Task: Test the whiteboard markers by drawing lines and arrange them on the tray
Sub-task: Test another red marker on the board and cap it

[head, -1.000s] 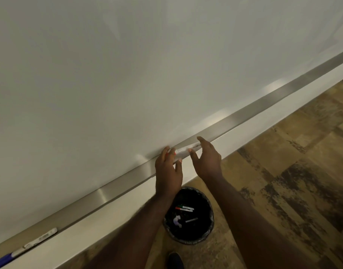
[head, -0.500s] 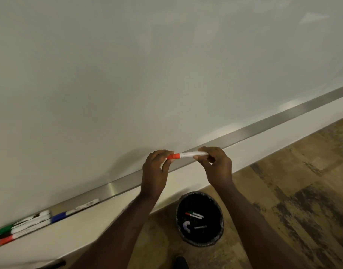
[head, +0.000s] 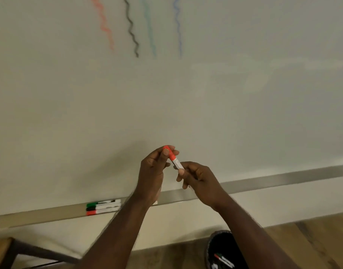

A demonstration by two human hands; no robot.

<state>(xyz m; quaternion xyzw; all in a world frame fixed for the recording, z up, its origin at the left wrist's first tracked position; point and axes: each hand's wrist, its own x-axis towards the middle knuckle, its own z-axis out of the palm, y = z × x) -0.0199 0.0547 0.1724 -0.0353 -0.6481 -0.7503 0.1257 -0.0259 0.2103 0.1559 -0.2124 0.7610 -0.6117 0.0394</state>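
Observation:
Both hands hold a white marker with an orange-red cap (head: 174, 159) in front of the whiteboard (head: 166, 103). My left hand (head: 154, 171) pinches the cap end. My right hand (head: 197, 177) grips the white barrel. The marker tilts, cap up and to the left, and the cap sits on the barrel. Three markers, green (head: 103, 203), black (head: 103, 207) and red (head: 101, 211), lie side by side on the metal tray (head: 263, 182) at lower left. Four wavy lines, red (head: 104, 26), black (head: 131, 30), green (head: 149, 30) and blue (head: 178, 26), run down the top of the board.
A black waste bin (head: 223, 251) with discarded markers inside stands on the wood-pattern floor at bottom right. A wooden chair or table corner (head: 3, 249) with a dark leg sits at bottom left.
Both hands lifted the orange-capped marker off the tray and raised it in front of the board, tilting it from level to cap-up. The view swung up and left, revealing the drawn lines.

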